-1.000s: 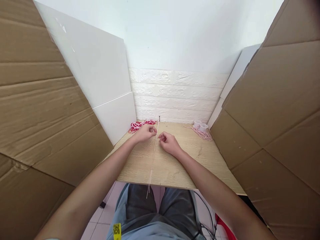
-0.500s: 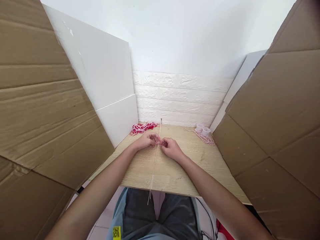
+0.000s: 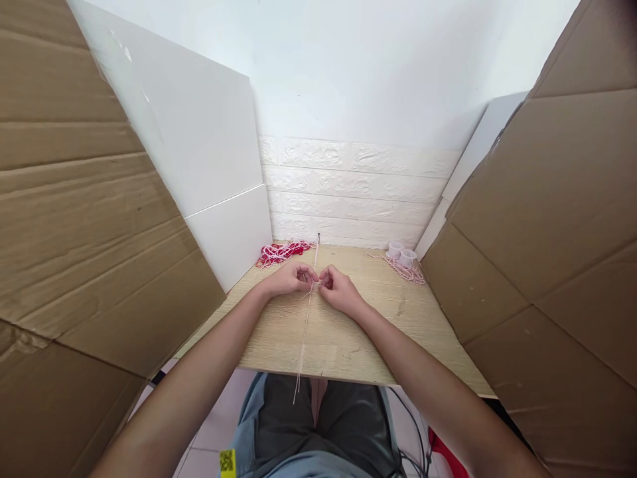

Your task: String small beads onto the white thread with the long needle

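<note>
1. Across the wooden tabletop (image 3: 368,345), in the head view, a pale cord (image 3: 307,325) ran from a dark peg (image 3: 318,235) past the near edge.
2. The left hand (image 3: 294,277) and right hand (image 3: 340,291) flanked it, fingers curled; whether they clamped any strand, I could not tell.
3. Red-and-white cords (image 3: 283,253) lay far left.
</note>
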Demonstrator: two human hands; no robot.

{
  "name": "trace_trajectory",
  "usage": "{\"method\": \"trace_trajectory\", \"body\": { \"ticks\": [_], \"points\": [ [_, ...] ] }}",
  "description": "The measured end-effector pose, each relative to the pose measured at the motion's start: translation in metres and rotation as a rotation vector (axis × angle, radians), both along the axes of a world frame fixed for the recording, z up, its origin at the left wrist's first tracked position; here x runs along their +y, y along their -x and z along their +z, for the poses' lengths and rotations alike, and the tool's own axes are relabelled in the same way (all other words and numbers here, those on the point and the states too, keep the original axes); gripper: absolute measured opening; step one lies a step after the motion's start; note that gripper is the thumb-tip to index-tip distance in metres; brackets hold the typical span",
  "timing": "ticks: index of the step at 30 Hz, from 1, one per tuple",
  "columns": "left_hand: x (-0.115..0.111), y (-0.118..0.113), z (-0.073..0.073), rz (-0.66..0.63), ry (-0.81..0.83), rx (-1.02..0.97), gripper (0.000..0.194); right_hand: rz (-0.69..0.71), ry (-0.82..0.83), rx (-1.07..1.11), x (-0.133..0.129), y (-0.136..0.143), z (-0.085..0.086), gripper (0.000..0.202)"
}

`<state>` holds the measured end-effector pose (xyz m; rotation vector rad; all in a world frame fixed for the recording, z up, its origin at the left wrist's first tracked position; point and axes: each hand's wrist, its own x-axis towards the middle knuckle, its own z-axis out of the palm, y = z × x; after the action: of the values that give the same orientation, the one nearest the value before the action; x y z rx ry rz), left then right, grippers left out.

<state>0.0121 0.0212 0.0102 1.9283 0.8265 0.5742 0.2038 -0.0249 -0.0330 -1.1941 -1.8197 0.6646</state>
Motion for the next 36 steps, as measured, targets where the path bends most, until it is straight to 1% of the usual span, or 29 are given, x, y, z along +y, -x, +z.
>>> {"method": "trace_trajectory", "body": {
  "ticks": [4,9,15,21,25,29,33,36],
  "points": [
    [-0.002,-0.002,0.000,-0.024,-0.033,-0.001,0.028,0.033,0.024,0.038,-0.003,-0.001,0.004,0.023],
    [-0.004,-0.004,-0.001,-0.033,-0.053,0.018,0.025,0.086,0.062,0.073,-0.008,-0.004,0.012,0.023],
    [-0.004,-0.007,-0.003,-0.043,-0.003,-0.014,0.023,0.115,0.049,0.015,-0.012,-0.002,0.016,0.041],
    [-0.006,-0.011,-0.005,0.022,-0.013,-0.035,0.028,0.078,-0.011,-0.054,-0.016,0.001,0.022,0.053],
    [-0.010,-0.015,-0.001,0.064,-0.027,-0.024,0.031,0.074,-0.035,-0.043,-0.018,0.003,0.024,0.053],
    [-0.012,-0.019,0.003,0.065,-0.033,-0.064,0.029,0.069,-0.059,0.009,-0.018,0.005,0.023,0.045],
    [-0.007,-0.019,0.000,0.136,-0.072,-0.149,0.026,0.070,-0.096,0.121,-0.012,0.003,0.021,0.041],
    [-0.004,-0.018,0.000,0.202,-0.036,-0.219,0.026,0.110,-0.038,0.248,-0.008,0.000,0.023,0.040]
  ]
}}
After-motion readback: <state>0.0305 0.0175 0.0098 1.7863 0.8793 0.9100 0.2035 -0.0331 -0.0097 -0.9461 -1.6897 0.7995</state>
